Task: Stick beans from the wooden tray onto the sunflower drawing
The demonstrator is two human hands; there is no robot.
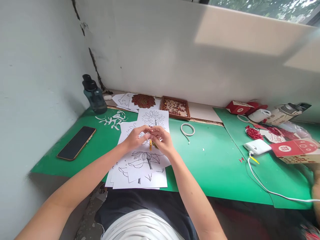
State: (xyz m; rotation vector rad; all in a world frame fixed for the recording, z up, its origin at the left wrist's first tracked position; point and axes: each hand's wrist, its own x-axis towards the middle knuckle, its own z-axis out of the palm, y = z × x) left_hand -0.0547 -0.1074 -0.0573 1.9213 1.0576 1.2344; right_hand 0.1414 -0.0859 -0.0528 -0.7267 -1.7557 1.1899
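My left hand (137,137) and my right hand (162,139) meet over a stack of line-drawn flower sheets (150,180), fingertips pinched together. Whatever is between the fingertips is too small and hidden to name. Just below them shows a small yellow-orange strip (150,144), with a patch of dark brownish and yellow bits partly covered by my right hand. The top sheet (155,116) bears a many-petalled flower outline. Behind the sheets stand a shallow brown tray (176,106) of small reddish pieces and a round mass of red-brown and green bits (143,101).
On the green tabletop (200,166) lie a phone (76,143), white paper scraps (115,119) and a coiled white cord (187,129). A dark bottle (94,96) stands by the wall. At right are a white device (257,146) with a cable, red boxes (240,107) and another person's arm (316,186).
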